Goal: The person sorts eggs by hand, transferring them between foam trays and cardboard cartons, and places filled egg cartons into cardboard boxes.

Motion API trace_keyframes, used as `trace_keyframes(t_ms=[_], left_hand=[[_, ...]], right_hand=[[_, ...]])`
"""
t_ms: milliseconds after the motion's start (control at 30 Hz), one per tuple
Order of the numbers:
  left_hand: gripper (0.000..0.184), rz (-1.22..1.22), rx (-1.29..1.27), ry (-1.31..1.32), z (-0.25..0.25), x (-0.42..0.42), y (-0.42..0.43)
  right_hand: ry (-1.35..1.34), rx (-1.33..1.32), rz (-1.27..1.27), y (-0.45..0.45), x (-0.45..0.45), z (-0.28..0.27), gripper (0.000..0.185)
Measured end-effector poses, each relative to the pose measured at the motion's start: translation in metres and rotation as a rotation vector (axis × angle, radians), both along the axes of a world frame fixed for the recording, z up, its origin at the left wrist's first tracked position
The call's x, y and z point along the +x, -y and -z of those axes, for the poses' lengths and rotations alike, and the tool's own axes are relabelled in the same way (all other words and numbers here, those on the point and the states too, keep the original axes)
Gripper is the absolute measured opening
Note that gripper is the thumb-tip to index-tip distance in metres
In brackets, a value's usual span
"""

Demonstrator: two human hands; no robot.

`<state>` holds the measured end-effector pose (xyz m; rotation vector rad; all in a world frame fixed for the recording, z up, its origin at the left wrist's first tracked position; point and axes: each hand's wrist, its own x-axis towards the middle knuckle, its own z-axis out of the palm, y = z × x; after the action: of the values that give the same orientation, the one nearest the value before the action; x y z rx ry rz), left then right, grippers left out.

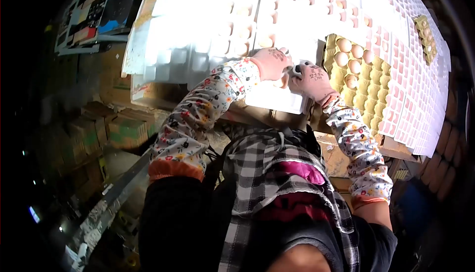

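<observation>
White trays [406,96] are covering the table [399,149]. Left hand [271,64] and right hand [315,80] — black glove lettering [318,75] illegible — are curling close together, grip impossible to tell.

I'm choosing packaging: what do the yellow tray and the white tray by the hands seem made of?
Yellow tray: probably molded paper pulp, matte, going by its dull, rounded cups. White tray: perhaps plastic or foam, smooth, from its even, bright edge; glare hides which.

A tray [274,99] lies at the table's [141,24] front edge. Just right sits a carton [370,101], eggs [354,66] in its back left part. More trays [413,98] spread to the right edge, near another carton [425,37]. Boxes [129,131] stand off the front left corner.
</observation>
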<state>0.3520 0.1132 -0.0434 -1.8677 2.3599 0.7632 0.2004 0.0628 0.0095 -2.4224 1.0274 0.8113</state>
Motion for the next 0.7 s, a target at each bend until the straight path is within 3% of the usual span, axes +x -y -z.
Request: trace_keyframes(t_ms=[67, 100, 133, 233, 267, 300, 333, 367, 400, 467, 533, 567, 600, 633, 667, 700], left_hand=[[0.029, -0.327, -0.102, -0.254, 0.008, -0.002, 0.015], [0.031, -0.472, -0.352, -0.252, 0.035, -0.011, 0.026], [0.037, -0.541, -0.449, -0.230, 0.045, -0.017, 0.036], [0.047, -0.436, -0.289, -0.122, 0.064, -0.021, 0.054], [0.048, -0.586, -0.352, -0.171, 0.055, -0.034, 0.057], [0.048, -0.577, -0.406, -0.308, 0.032, -0.039, 0.060], [0.048, -0.565, -0.454, -0.436, 0.009, -0.048, 0.069], [0.049, -0.420, -0.546, -0.539, -0.002, -0.063, 0.082], [0.046, -0.303, -0.487, -0.539, -0.013, -0.079, 0.095], [0.046, -0.138, -0.223, -0.384, -0.023, -0.095, 0.123], [0.045, -0.082, -0.137, -0.213, -0.039, -0.091, 0.146], [0.045, -0.090, -0.162, -0.238, -0.034, -0.088, 0.146], [0.045, -0.103, -0.189, -0.264, -0.030, -0.085, 0.144], [0.045, -0.085, -0.194, -0.255, -0.030, -0.084, 0.141], [0.044, -0.083, -0.222, -0.264, -0.027, -0.084, 0.141], [0.043, -0.078, -0.244, -0.272, -0.025, -0.084, 0.140]], right_hand=[[0.461, -0.193, 0.103, 0.012, -0.016, 0.051, 0.031], [0.628, -0.296, -0.026, 0.015, -0.018, 0.064, 0.030], [0.565, -0.204, 0.027, 0.016, -0.016, 0.070, 0.032], [0.936, -0.005, 0.308, 0.028, -0.039, 0.017, 0.037], [0.926, -0.173, 0.312, 0.048, -0.063, -0.004, 0.034], [1.020, -0.157, 0.437, 0.071, -0.081, -0.025, 0.035], [0.955, -0.314, 0.528, 0.099, -0.107, -0.031, 0.037], [0.896, -0.280, 0.495, 0.124, -0.130, -0.031, 0.041], [0.744, -0.312, 0.317, 0.141, -0.140, -0.036, 0.044], [0.519, -0.474, -0.060, 0.166, -0.161, -0.007, 0.046], [0.601, -0.394, -0.020, 0.179, -0.169, -0.009, 0.045], [0.761, -0.181, 0.306, 0.177, -0.175, -0.004, 0.039], [1.010, 0.294, 0.797, 0.175, -0.182, -0.006, 0.035], [1.190, 0.450, 1.004, 0.171, -0.187, -0.004, 0.033], [1.364, 0.614, 1.205, 0.170, -0.191, -0.003, 0.032], [1.331, 0.465, 1.009, 0.168, -0.187, -0.002, 0.033]])
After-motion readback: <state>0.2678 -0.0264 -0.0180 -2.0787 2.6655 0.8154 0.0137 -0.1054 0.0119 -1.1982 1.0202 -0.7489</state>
